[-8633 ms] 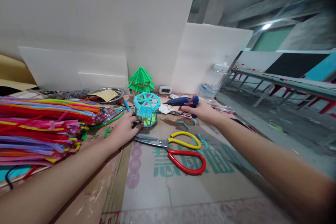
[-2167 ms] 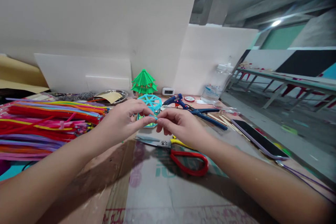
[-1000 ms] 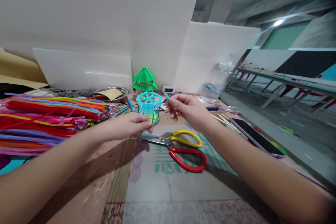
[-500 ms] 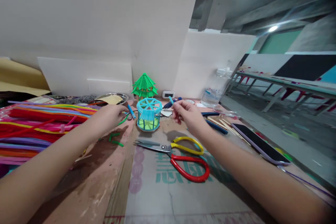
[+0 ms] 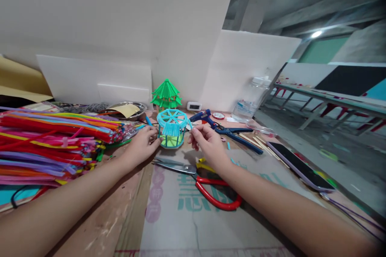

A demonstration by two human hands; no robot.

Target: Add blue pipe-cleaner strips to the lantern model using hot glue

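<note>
Two bare hands meet at a small cyan lantern (image 5: pixel 171 127) standing upright on the tabletop (image 5: pixel 99 217), just in front of a green pagoda (image 5: pixel 166 94). The left hand (image 5: pixel 144 145) lies against the lantern's left side. Its fingers (image 5: pixel 156 139) are curled and touch the frame low down, but I cannot tell whether they truly clasp it. The right hand (image 5: pixel 208 145) is raised at the lantern's right side. Its thumb and forefinger are pressed together, pinching a short cyan bit (image 5: pixel 189 125). The tip of the bit is at the lantern's upper rim, and I cannot tell whether it touches.

Scissors (image 5: pixel 211 192) with red and yellow handles lie near the person's side of the lantern. Their blades point left, and the right wrist partly covers them. A thick pile of pipe cleaners (image 5: pixel 51 140) in many colours lies on the left, its ends near the left hand. Behind the pile sits a metal dish (image 5: pixel 135 107) holding a scrap of tan paper.

A blue glue gun (image 5: pixel 202 115) lies right of the lantern, with blue pliers (image 5: pixel 238 138) just beyond it. Thin wooden sticks (image 5: pixel 259 139) and a phone (image 5: pixel 298 165) lie farther right, the phone face up near the edge. A water bottle (image 5: pixel 244 109) and a small clock (image 5: pixel 194 106) stand at the back, against white boards (image 5: pixel 120 28).
</note>
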